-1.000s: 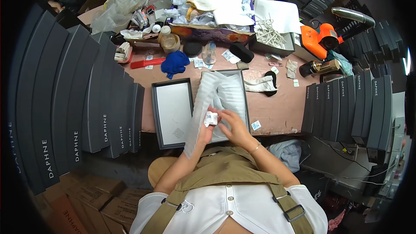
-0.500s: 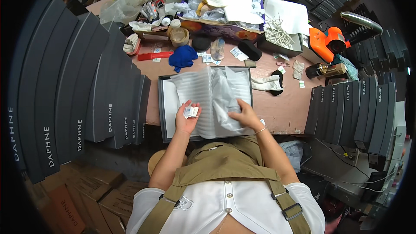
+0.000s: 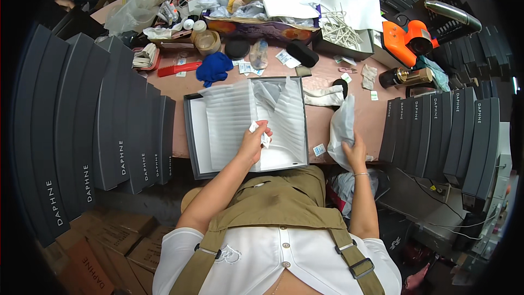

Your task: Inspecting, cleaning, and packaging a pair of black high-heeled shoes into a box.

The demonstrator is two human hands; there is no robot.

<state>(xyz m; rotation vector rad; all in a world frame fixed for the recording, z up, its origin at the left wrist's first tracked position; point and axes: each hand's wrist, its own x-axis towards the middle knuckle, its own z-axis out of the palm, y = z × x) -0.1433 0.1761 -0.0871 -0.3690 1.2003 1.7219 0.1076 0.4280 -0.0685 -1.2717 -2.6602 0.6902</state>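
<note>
An open dark grey shoebox [image 3: 192,141] lies in front of me, its white inside partly covered by ribbed white foam sheet [image 3: 226,125]. My left hand [image 3: 253,143] is over the middle of the box, fingers closed on small white printed packets [image 3: 254,127]. To the right of the box, my right hand [image 3: 355,152] grips a crumpled, translucent white bag [image 3: 341,131] held upright at the table's front edge. Whatever the bag may contain cannot be made out. A small white-and-blue packet [image 3: 319,150] rests on the table between box and bag.
Tall stacks of dark grey shoeboxes [image 3: 109,125] stand at left, more boxes [image 3: 436,125] at right. Behind are a blue cloth [image 3: 214,69], a red comb [image 3: 179,69], white cloth [image 3: 324,97], a tray of white sticks [image 3: 341,28] and an orange tool [image 3: 406,38].
My right hand has lifted the translucent bag out of the box and carried it right. My left hand, palm up before, has turned over and moved right across the foam with the packets.
</note>
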